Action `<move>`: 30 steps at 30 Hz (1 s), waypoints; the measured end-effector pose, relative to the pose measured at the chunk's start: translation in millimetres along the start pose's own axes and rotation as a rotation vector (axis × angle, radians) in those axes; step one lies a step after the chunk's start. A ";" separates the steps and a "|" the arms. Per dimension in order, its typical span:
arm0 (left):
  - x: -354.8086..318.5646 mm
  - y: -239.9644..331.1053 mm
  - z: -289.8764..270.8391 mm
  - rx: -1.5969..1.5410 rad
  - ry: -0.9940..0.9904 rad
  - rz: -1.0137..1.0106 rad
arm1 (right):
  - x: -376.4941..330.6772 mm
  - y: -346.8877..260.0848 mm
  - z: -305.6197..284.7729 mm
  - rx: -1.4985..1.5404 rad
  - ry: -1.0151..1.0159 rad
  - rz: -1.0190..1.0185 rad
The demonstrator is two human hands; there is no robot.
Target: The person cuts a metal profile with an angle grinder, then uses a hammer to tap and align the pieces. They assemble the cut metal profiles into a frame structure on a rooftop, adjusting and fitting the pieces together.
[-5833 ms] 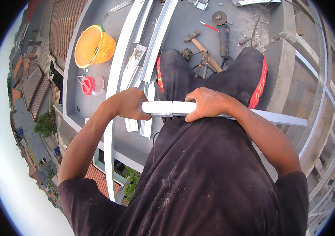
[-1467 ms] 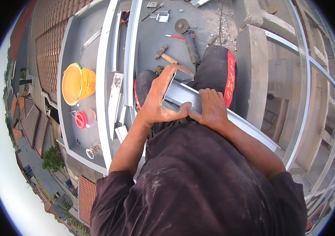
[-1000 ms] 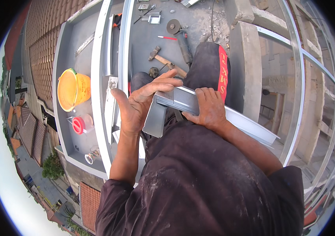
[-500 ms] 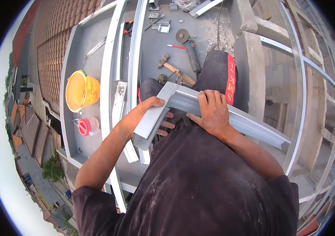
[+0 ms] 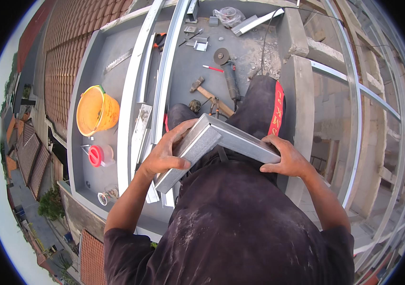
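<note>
At the waist of my shirt [image 5: 259, 223], the metal channel [image 5: 212, 136] makes an L, its corner pointing away from me. My left hand [image 5: 165, 153] clasps one side, thumb on top; my right hand [image 5: 289, 159] pinches the outer end of the other. I'd do best supporting both evenly, so the corner doesn't twist, skin clear of thin edges.
</note>
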State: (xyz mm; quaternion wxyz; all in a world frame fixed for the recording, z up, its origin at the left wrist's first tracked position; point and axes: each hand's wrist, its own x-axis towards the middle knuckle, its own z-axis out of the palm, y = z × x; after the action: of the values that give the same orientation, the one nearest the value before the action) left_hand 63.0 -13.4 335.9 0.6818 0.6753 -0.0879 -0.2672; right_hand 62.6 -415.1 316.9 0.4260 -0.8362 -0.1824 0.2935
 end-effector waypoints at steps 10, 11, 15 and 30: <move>-2.2 46.7 -8.9 0.137 0.161 0.150 | 10.0 -83.0 -9.1 -0.169 0.302 -0.079; -1.8 50.7 -9.9 0.143 0.165 0.171 | 10.1 -86.1 -10.6 -0.195 0.323 -0.100; 6.3 61.2 -6.0 0.100 0.209 0.214 | 6.7 -99.7 -29.1 -0.327 0.360 -0.141; 23.3 35.1 -14.5 0.268 0.432 0.539 | 16.9 -124.6 -33.9 -0.667 0.580 -0.337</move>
State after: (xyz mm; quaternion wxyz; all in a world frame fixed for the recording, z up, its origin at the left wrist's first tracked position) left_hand 98.2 -13.9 363.3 0.6362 0.7519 -0.1508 0.0844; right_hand 90.5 -355.1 429.0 0.2093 -0.9335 -0.2735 -0.1000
